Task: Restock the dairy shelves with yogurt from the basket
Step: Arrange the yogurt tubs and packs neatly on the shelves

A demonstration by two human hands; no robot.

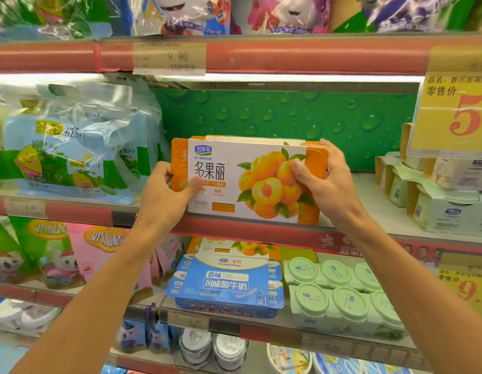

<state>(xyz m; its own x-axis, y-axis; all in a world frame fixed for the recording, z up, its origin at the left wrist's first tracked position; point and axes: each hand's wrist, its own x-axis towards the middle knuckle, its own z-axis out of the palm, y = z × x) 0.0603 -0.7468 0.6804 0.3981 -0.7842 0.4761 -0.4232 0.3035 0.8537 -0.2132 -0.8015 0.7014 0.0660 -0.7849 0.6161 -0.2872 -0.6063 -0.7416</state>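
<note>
Both hands grip one orange yogurt pack [245,179], held tilted at the front edge of the middle shelf [369,201]. Left hand [167,190] pinches its left end, thumb on the sleeve; right hand [323,174] clasps its right end. Juice bags [72,147] stand left, pale green packs [437,195] right. A blue pack [226,284] lies on the shelf below.

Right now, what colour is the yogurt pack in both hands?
Orange with a white sleeve, on the yogurt pack; head view.
</note>
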